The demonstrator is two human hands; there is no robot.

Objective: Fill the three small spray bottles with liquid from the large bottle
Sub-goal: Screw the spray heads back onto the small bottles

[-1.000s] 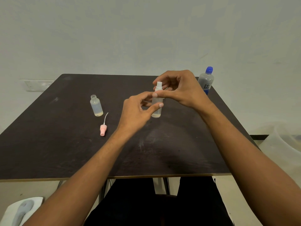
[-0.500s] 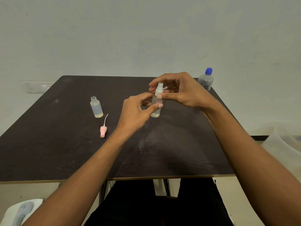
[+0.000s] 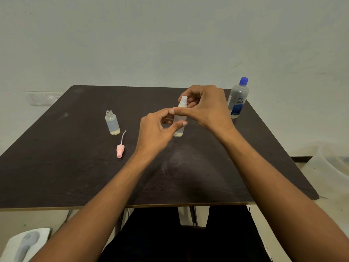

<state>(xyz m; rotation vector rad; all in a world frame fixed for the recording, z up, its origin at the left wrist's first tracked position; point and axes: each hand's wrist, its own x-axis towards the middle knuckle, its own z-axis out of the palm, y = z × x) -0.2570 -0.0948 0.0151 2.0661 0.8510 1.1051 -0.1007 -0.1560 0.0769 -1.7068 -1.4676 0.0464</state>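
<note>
- Nearest me, a pink spray head (image 3: 120, 150) lies on the surface (image 3: 75, 167) just left of the left wrist, its dip tube pointing away.
- The left hand (image 3: 154, 129) pinches the frosted spray bottle (image 3: 178, 131) by its body between thumb and forefinger, holding it upright.
- Directly above, the right hand (image 3: 205, 106) curls its fingertips round the white spray top (image 3: 183, 101). Since a moment ago its thumb has swung across the neck while the bottle stayed put. That looks like a twist, though I cannot tell whether it is going on or off.
- Left of the left hand stands an open small bottle (image 3: 112, 122) with only a little liquid at the bottom.
- Beyond the right hand, the large bottle (image 3: 238, 100) stands capped, so filling seems barely begun. I see only two small bottles.
</note>
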